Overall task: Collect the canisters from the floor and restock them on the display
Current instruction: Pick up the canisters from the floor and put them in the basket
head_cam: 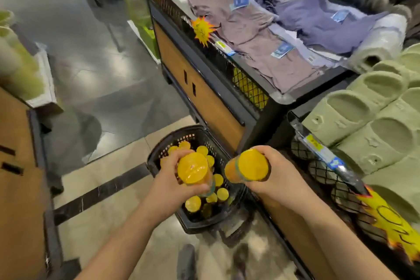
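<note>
My left hand grips a yellow-lidded canister from the side, its lid facing the camera. My right hand grips a second yellow-lidded canister, tilted with its lid toward the left. Both are held above a black plastic basket on the floor. Several more yellow-lidded canisters stand inside that basket, partly hidden by my hands.
A black and wood display bin with folded grey and blue garments stands behind the basket. To the right, a shelf holds green slippers behind black mesh. Another wooden unit stands at the left. Tiled floor lies between them.
</note>
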Motion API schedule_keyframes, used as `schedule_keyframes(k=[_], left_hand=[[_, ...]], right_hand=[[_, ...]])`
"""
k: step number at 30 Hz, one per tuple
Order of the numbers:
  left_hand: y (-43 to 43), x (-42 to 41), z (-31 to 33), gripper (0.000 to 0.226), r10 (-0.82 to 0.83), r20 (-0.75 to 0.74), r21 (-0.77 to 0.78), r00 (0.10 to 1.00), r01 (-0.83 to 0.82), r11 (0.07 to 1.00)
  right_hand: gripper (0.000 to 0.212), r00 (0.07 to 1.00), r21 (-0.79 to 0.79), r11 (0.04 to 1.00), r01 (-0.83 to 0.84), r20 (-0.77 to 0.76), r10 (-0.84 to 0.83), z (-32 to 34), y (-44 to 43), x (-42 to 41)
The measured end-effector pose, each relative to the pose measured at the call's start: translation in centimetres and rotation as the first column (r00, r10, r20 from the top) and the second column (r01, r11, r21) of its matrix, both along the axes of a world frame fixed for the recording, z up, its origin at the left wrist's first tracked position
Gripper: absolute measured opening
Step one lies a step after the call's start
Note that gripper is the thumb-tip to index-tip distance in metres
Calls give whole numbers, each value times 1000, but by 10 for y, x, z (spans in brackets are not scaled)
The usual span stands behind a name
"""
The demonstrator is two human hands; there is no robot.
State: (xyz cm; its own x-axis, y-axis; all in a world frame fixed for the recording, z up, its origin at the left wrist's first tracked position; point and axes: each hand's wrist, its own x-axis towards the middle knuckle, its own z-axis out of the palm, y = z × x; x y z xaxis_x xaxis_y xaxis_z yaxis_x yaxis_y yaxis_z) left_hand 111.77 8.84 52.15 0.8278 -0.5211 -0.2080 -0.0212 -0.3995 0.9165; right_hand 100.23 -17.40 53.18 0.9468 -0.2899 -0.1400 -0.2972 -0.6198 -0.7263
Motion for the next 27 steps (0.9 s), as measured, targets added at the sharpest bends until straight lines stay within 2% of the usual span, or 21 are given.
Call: schedule_keyframes(k=[4,10,14,17,20,23,26,27], left_hand=[[-21,24,-60,85,13,-38,35,999,-12,999],[-57,37,-179,80,18,-14,125,1000,-16,992],[-77,44,-259,78,6,-16,165,1000,-3,986],[-83,45,-312,77,18,3,219,1000,-18,976],[-88,46,-347,76,-19,1,248,1000,18,969],[-91,48,-373,77,-16,14,225,1000,12,974],[-93,43,-387,80,24,-37,230,999,-14,973],[-90,43,-397,80,13,-11,248,1000,-10,969]], right_hand=[[68,999,11,1000,-17,-36,17,-60,-22,33],[77,994,-59,994,-89,-64,85,-178,-51,67],[79,992,-76,995,-58,-118,49,-257,-59,88],[71,989,-103,993,-52,-141,37,-305,-56,101],[63,974,-160,984,-78,-223,41,-346,-53,115],[50,943,-196,965,-176,-314,108,-384,-48,133],[56,918,-278,932,-231,-380,114,-412,-44,147],[58,919,-341,907,-248,-380,109,-417,-42,151]])
